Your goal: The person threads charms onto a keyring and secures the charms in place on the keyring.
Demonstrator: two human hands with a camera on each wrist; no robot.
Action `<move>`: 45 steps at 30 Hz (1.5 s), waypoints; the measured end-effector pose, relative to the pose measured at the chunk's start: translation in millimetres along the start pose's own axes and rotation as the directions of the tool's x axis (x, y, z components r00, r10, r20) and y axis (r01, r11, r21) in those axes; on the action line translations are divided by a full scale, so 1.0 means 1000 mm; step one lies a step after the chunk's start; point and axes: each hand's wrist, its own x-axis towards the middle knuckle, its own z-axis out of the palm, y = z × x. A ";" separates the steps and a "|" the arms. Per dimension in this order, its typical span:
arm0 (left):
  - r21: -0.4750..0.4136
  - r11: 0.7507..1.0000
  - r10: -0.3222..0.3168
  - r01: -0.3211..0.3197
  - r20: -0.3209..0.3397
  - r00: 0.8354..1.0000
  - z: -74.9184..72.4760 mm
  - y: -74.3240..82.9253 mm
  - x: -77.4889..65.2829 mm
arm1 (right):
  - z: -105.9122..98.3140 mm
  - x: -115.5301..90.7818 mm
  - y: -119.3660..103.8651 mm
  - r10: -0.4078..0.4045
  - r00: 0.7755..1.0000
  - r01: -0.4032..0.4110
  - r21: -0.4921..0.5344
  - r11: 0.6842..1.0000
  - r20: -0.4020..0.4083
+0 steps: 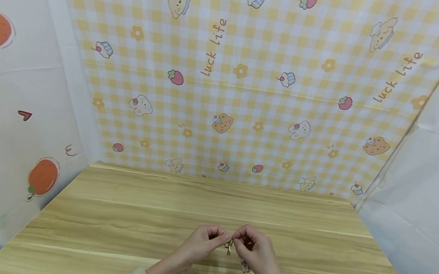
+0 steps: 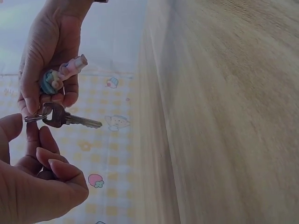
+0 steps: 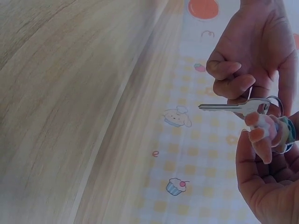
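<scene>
Left grip [image 1: 205,243] and right grip [image 1: 258,252] on ring [image 2: 37,119] with key [image 2: 57,115].
Grips nearly touching, each pinched closed at the fingertips, both on the ring; key hangs from the ring between them. Charm [image 2: 68,70] just beside the right grip, palm side. Tabletop [image 1: 117,211] below both grips, checked cloth [image 1: 247,100] beyond them.

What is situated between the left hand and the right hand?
In the head and left wrist views, a key on a key ring is between the left hand and the right hand, where their fingertips nearly meet.
</scene>
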 end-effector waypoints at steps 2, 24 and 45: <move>-0.003 1.000 0.000 0.000 -0.004 1.000 0.000 0.001 0.000 | 0.000 -0.001 -0.001 -0.012 1.000 0.012 0.011 1.000 0.011; -0.002 1.000 -0.002 0.002 0.005 1.000 0.000 0.001 0.000 | 0.002 -0.001 0.000 0.003 1.000 -0.003 0.007 1.000 -0.002; -0.027 1.000 -0.009 0.009 -0.010 1.000 0.003 0.001 -0.001 | 0.001 -0.002 0.000 -0.006 1.000 0.006 0.000 1.000 -0.008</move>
